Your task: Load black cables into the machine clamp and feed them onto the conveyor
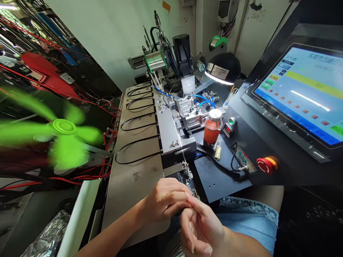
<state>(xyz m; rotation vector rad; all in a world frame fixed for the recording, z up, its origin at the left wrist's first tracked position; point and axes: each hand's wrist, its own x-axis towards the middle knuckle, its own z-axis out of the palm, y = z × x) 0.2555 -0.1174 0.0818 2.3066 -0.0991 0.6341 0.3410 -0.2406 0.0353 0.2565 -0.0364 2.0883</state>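
Just above my lap, in front of the machine, my left hand (169, 198) is turned palm down with its fingers bent together. My right hand (201, 225) has its palm turned up and its fingers curled in. The fingertips of both hands meet in a pinch, and whatever may lie between them is too small or hidden to make out. Right behind the fingers is a small metal fixture (187, 170) at the near end of the machine's rail (170, 132). Several looped black cables (138, 144) lie on the metal tabletop (134, 192), their ends at the rail.
An orange-red jar (212, 130) with a white lid stands right of the rail. Further right are a red emergency-stop button (266, 165) and a touchscreen (305, 92). A lamp (223, 66) and a wire spool (155, 60) stand behind. A green fan (64, 128) spins at left.
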